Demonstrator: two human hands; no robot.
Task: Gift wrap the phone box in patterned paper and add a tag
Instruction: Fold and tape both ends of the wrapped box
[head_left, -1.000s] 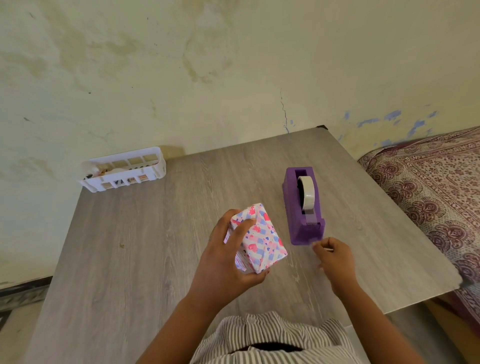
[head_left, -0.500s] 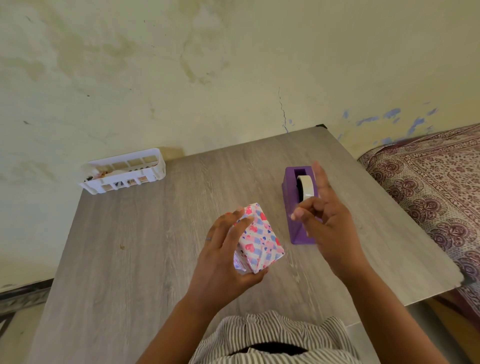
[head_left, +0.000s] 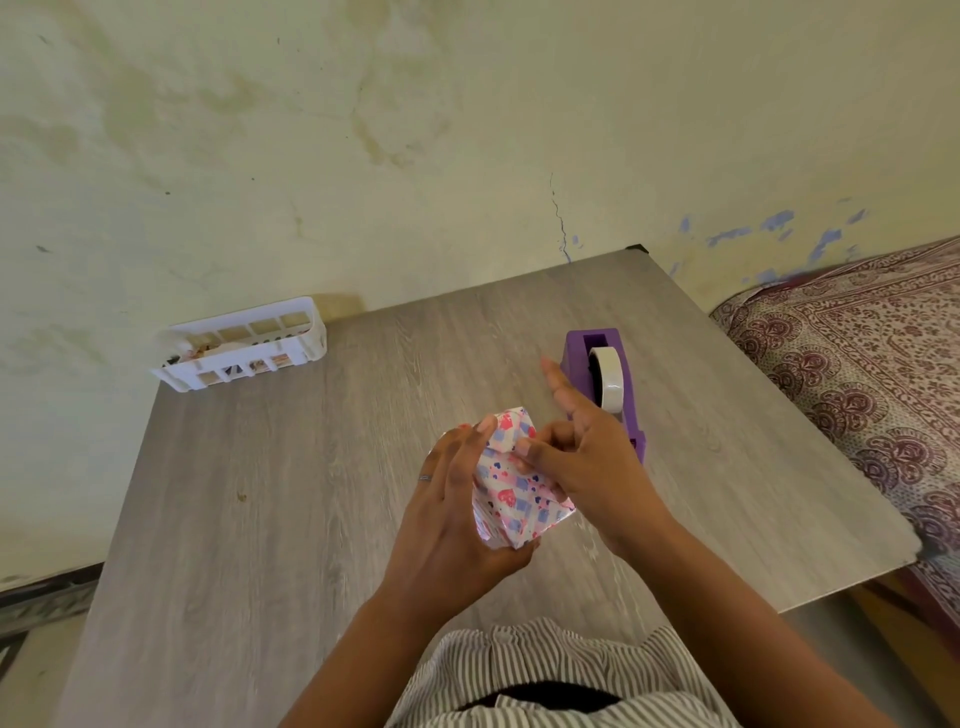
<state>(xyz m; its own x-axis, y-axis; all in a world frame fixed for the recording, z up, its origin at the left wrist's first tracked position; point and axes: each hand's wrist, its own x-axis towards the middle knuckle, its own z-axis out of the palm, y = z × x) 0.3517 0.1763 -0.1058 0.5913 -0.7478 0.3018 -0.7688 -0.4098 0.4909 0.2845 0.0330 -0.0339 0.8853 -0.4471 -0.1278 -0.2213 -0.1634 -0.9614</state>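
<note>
Left hand (head_left: 449, 512): fingers curled round the wrapped box's left side and underside.
Right hand (head_left: 589, 457): thumb and bent fingers press the top fold, index finger straight.
Wrapped box (head_left: 517, 501): pink-and-blue heart paper, tilted, held above the worktop (head_left: 311, 493).
Tape dispenser (head_left: 610, 382): purple, just behind the right hand.
Basket (head_left: 244, 345): white, far left corner.

Grey wood-grain table (head_left: 332, 519), set against a stained wall. On it: white slotted plastic basket (head_left: 244, 345) at the far left corner, some small items inside; purple tape dispenser (head_left: 623, 384) right of centre, holding a white roll.
</note>
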